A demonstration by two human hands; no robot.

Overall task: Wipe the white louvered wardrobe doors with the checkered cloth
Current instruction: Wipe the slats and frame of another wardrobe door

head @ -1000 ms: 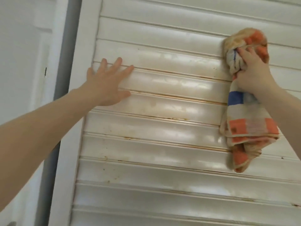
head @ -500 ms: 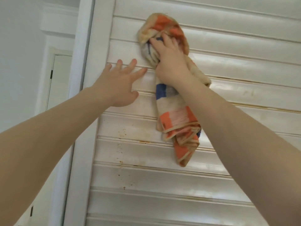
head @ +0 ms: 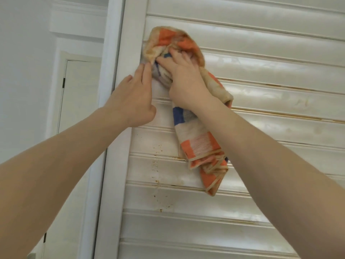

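The white louvered wardrobe door (head: 261, 101) fills the right of the view, its slats streaked with brown grime along the edges. My right hand (head: 184, 81) presses a bunched orange, blue and cream checkered cloth (head: 197, 143) against the slats near the door's left edge; the cloth's loose end hangs down below my wrist. My left hand (head: 132, 101) lies flat on the door frame beside it, fingers extended, fingertips touching the cloth's left side.
The door's white frame (head: 110, 128) runs vertically left of the slats. Farther left stand a white wall and a closed white door (head: 78, 98) with dark hinges. Brown specks (head: 158, 184) dot the slats below my hands.
My right hand has swept the cloth leftward across the slats, from the right side to the door's left edge. My left hand stayed on the door, its fingers now together and touching the cloth.
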